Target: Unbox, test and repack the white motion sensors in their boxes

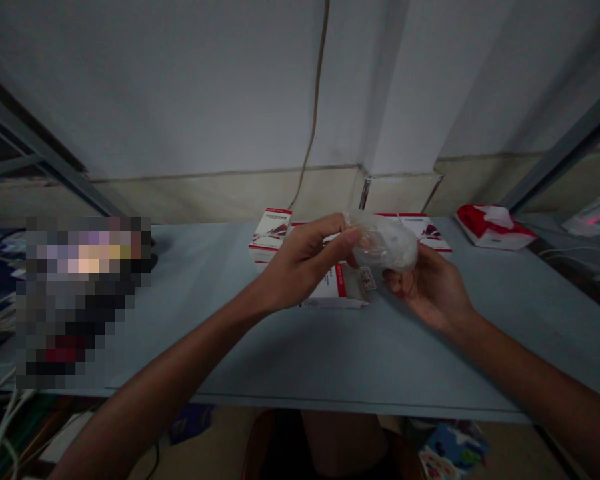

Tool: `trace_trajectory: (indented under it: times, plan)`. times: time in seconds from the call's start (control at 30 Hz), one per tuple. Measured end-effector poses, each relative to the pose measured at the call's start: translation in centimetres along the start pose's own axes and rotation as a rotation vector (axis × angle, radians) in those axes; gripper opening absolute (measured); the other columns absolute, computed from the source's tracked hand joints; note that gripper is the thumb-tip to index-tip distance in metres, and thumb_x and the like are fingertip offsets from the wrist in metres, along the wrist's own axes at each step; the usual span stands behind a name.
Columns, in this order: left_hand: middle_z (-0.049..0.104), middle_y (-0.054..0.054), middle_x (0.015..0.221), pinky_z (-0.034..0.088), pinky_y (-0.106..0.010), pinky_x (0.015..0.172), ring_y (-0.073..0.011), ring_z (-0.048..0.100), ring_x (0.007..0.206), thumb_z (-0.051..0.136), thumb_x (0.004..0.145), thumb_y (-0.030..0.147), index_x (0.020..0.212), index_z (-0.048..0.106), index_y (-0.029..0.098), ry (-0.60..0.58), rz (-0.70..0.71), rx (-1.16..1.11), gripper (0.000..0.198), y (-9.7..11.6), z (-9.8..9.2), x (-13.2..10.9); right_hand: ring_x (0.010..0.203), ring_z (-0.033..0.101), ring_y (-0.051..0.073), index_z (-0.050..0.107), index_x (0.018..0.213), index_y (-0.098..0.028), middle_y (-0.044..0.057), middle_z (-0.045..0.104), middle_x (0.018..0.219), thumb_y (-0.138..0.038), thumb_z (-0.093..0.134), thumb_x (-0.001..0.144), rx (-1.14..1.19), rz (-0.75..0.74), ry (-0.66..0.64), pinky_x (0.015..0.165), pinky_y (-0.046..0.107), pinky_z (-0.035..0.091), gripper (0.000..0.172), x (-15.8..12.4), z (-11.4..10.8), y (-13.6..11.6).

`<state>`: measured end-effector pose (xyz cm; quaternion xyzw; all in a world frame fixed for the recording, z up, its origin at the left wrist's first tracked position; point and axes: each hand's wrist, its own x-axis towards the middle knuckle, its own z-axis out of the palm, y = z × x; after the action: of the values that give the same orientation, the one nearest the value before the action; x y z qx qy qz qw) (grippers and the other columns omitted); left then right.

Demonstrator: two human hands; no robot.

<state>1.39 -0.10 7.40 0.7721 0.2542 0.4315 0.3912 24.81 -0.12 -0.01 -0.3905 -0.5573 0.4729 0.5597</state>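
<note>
Left hand (305, 263) curled shut around the gathered neck of a clear plastic bag (386, 241). Right hand (430, 288) half open, palm up, cupped under the bag and bearing it. Bag held between both hands, above the counter (380, 360) and over three white-and-red boxes (270, 235). Contents whitish, blurred through the film. Small tag (367, 278) lies just below the bag. Box print too small to read; no brand legible. Red-and-white packet (495, 228) well off to the right.
</note>
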Motion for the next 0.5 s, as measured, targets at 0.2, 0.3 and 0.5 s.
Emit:
trace_trajectory:
  times: [0.2,0.3,0.5]
  plan:
    - [0.060,0.000,0.069,0.047,-0.025,0.056,-0.0125,0.058,0.062,0.059,0.103,0.037,0.078,0.067,0.019,0.210,-0.032,-0.290,0.032,1.2,-1.4,-2.0,0.053,0.061,0.013,0.064,0.102,-0.028,0.001,0.076,0.091,-0.054,0.060,0.095,0.200,0.054,0.250,0.042,0.026,0.049,0.028,1.0,-2.3,0.9]
    - [0.059,-0.001,0.067,0.047,-0.024,0.055,-0.0120,0.055,0.061,0.063,0.100,0.041,0.069,0.063,0.017,0.190,-0.211,-0.299,0.039,-0.2,-1.6,-6.2,0.067,0.071,0.018,0.064,0.099,-0.030,0.001,0.080,0.099,-0.055,0.064,0.093,0.224,0.003,0.361,0.054,0.031,0.058,0.026,1.6,-3.5,0.8]
    - [0.053,0.002,0.062,0.035,-0.023,0.054,-0.0103,0.047,0.057,0.051,0.102,0.055,0.070,0.058,0.017,-0.093,-0.632,0.167,0.050,-2.6,-0.1,-13.0,0.078,0.075,0.016,0.066,0.098,-0.033,-0.004,0.080,0.102,-0.045,0.070,0.095,0.404,-0.033,0.299,0.066,0.029,0.064,0.013,1.4,-3.6,-0.1]
